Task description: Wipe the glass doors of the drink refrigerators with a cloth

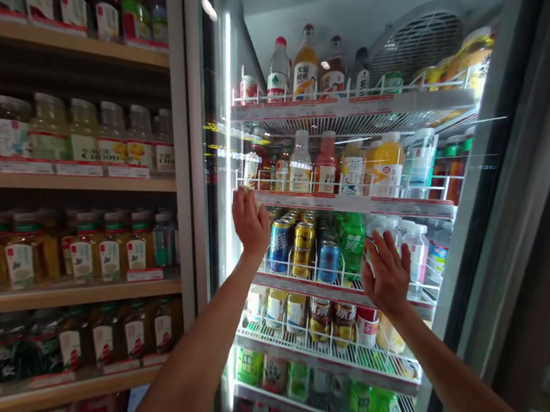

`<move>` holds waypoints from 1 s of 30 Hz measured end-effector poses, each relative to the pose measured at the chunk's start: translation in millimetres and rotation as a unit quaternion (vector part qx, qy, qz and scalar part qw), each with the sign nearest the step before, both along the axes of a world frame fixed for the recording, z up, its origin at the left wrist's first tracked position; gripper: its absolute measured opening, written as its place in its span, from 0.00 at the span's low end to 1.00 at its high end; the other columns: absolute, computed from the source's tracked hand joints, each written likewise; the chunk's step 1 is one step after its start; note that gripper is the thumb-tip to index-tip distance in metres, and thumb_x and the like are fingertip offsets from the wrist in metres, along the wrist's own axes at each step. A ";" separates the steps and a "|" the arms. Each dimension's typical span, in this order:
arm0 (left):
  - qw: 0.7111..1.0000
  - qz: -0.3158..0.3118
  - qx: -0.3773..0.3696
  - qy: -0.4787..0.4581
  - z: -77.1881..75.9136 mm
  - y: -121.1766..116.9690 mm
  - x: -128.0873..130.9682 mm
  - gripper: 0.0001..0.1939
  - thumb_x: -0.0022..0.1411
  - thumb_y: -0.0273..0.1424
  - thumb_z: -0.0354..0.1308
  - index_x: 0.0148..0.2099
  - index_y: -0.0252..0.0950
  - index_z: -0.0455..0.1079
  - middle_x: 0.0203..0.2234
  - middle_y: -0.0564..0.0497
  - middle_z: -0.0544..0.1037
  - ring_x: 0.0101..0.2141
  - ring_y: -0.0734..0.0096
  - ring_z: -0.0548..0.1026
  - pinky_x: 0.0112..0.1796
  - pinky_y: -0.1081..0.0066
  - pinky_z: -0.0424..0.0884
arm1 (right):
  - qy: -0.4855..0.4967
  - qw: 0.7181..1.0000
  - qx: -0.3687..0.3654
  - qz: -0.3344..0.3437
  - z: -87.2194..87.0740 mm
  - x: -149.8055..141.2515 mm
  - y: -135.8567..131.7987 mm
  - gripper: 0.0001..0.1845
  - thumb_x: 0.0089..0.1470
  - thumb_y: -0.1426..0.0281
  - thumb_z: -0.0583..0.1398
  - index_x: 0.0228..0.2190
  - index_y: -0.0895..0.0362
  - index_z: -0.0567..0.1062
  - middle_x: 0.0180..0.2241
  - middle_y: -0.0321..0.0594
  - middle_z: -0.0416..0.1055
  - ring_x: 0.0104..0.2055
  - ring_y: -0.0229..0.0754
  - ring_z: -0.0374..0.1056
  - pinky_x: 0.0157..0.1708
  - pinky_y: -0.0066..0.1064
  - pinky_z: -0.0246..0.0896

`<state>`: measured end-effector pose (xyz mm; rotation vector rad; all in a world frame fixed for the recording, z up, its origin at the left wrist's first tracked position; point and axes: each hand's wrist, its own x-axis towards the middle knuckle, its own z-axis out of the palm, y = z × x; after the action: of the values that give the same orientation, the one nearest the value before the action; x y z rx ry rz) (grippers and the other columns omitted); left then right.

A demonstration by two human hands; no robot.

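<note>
Head, left hand [251, 222], right hand [385, 272], cans [302, 249] between

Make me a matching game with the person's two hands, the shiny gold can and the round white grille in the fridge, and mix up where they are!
Things:
1. left hand
2. right hand
3. gold can
4. round white grille

Places:
A. between two blue cans
B. high at the back, behind the top-shelf drinks
C. near the green bottle
D. by the left end of the second shelf from the top

Right pairs: 1-D, 2-C, 3-A, 4-B
</note>
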<state>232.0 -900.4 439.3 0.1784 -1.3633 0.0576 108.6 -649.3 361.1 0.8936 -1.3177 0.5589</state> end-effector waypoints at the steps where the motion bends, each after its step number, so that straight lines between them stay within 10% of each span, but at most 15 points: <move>1: 1.000 0.001 0.016 0.009 2.9 2.6 -2.2 0.24 0.63 0.32 0.42 0.59 0.30 0.56 0.60 0.40 0.55 0.61 0.58 0.49 0.58 0.53 0.52 | 0.002 1.000 -0.004 0.002 0.0 0.2 -0.5 0.32 0.53 0.72 0.53 0.59 0.51 0.52 0.58 0.43 0.57 0.61 0.47 0.50 0.60 0.48 0.39; 9: 0.915 0.006 -0.339 -0.217 -8.5 74.9 -26.8 0.22 0.62 0.30 0.43 0.58 0.32 0.56 0.58 0.47 0.61 0.61 0.66 0.49 0.59 0.61 0.53 | -0.001 1.000 0.006 0.009 0.5 1.9 1.1 0.32 0.53 0.72 0.53 0.59 0.52 0.53 0.58 0.44 0.57 0.62 0.47 0.49 0.60 0.49 0.39; 14: 0.995 0.032 -0.092 -0.027 13.0 -3.3 1.7 0.22 0.64 0.31 0.42 0.59 0.31 0.54 0.60 0.44 0.57 0.61 0.62 0.49 0.59 0.57 0.54 | -0.003 1.000 -0.003 0.004 1.0 1.9 -1.6 0.32 0.54 0.72 0.53 0.59 0.52 0.52 0.59 0.43 0.57 0.62 0.47 0.49 0.60 0.48 0.39; 17: 0.999 0.034 -0.025 0.022 14.9 -7.4 -2.1 0.22 0.64 0.32 0.42 0.59 0.31 0.54 0.60 0.42 0.55 0.61 0.60 0.49 0.58 0.54 0.53 | -0.016 1.000 -0.006 -0.005 -0.7 1.7 -3.9 0.33 0.53 0.71 0.53 0.59 0.51 0.51 0.58 0.43 0.57 0.62 0.47 0.49 0.60 0.49 0.39; 22: 0.944 0.011 -0.280 -0.176 -4.9 70.5 -30.2 0.23 0.62 0.31 0.43 0.59 0.34 0.56 0.58 0.47 0.60 0.61 0.65 0.49 0.59 0.60 0.54 | -0.011 1.000 0.006 -0.009 -1.8 4.7 -2.5 0.33 0.54 0.71 0.53 0.60 0.53 0.49 0.59 0.45 0.56 0.62 0.48 0.48 0.60 0.50 0.38; 25: 0.902 0.006 -0.363 -0.235 1.3 73.7 -28.1 0.22 0.62 0.30 0.43 0.58 0.34 0.57 0.58 0.49 0.60 0.61 0.68 0.50 0.60 0.63 0.52 | -0.011 1.000 0.011 -0.008 12.2 4.2 4.4 0.33 0.55 0.69 0.52 0.60 0.53 0.48 0.59 0.46 0.55 0.62 0.48 0.48 0.60 0.51 0.36; 30: 0.997 0.015 -0.071 -0.024 45.5 6.2 -6.9 0.22 0.63 0.31 0.42 0.58 0.32 0.56 0.59 0.43 0.59 0.61 0.63 0.49 0.59 0.57 0.54 | -0.051 0.996 -0.053 -0.046 54.2 -6.3 18.3 0.30 0.56 0.66 0.50 0.59 0.58 0.53 0.61 0.50 0.50 0.64 0.50 0.43 0.60 0.52 0.32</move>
<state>225.1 -894.2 484.8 0.0799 -1.3981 0.1845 102.4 -631.0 415.3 0.7208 -1.4016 0.6035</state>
